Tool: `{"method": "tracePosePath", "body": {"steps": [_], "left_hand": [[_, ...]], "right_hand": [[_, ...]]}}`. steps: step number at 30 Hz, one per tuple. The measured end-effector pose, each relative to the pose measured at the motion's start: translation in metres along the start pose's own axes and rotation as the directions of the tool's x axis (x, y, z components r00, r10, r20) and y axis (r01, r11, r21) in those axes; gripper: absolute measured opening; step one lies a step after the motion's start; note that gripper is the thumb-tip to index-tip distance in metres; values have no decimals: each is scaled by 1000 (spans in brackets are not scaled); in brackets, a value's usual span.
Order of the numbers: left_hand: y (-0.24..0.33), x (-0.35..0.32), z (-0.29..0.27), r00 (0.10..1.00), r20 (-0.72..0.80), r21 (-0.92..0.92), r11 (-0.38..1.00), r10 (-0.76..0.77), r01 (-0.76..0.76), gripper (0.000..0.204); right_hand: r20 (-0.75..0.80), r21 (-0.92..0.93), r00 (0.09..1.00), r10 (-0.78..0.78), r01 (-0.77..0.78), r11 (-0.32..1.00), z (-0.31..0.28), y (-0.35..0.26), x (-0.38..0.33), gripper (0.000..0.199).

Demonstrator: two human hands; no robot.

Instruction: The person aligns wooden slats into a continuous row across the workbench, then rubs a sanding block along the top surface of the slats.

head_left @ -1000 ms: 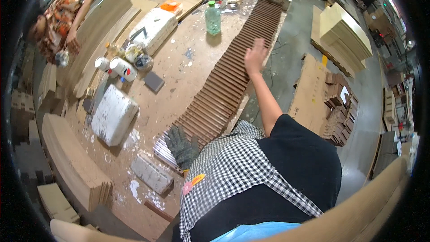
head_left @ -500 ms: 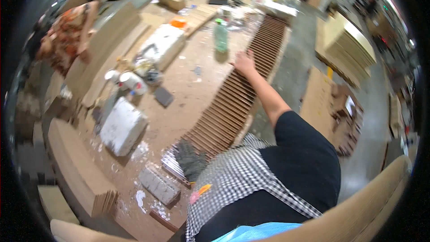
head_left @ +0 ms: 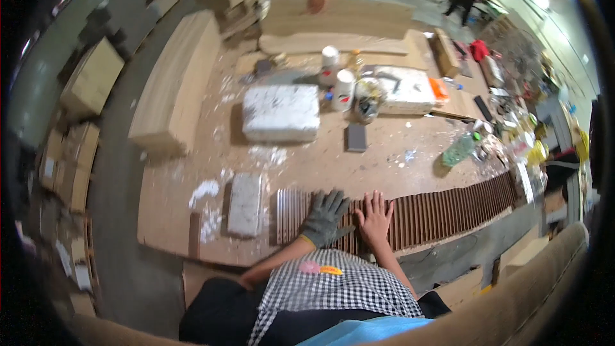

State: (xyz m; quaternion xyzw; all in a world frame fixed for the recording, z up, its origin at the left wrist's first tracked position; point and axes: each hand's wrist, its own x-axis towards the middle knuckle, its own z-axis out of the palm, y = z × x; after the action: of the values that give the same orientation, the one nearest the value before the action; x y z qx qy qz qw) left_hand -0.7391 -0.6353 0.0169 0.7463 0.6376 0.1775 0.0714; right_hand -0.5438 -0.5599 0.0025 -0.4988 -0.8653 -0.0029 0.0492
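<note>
I see the counter filling most of the view, dusty and streaked with white. Along its near edge runs a long row of slats, standing on edge and packed side by side, from the middle out to the right. Far of that lie a white foam block and, to its left, a tall stack of boards. A grey brick lies just left of the slats' left end. My left hand, in a grey glove, rests flat on the slats near that end, fingers spread wide and holding nothing. My bare right hand lies just beside it, palm down on the slats, fingers fanned open, gripping nothing.
</note>
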Motion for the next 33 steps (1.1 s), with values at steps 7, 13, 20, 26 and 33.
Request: {"method": "tracePosePath", "body": {"steps": [7,13,20,26,33], "left_hand": [[-17,1,8,996,-84,9,1000,-27,28,82],[-9,-21,-6,986,157,-36,998,-48,54,89],[0,-39,-9,1000,-15,-54,998,-27,26,86],[-5,-50,11,994,-108,-181,983,2,-21,89],[-88,6,-48,884,-427,-345,938,-190,35,99]], "right_hand": [[13,-116,999,40,-38,992,4,-11,15,64],[81,-113,996,46,-37,993,2,-21,-11,64],[71,-168,997,32,-19,986,2,-20,-25,62],[23,-217,998,51,-45,975,13,-22,-30,61],[66,-186,997,47,-34,982,25,-16,-24,59]]}}
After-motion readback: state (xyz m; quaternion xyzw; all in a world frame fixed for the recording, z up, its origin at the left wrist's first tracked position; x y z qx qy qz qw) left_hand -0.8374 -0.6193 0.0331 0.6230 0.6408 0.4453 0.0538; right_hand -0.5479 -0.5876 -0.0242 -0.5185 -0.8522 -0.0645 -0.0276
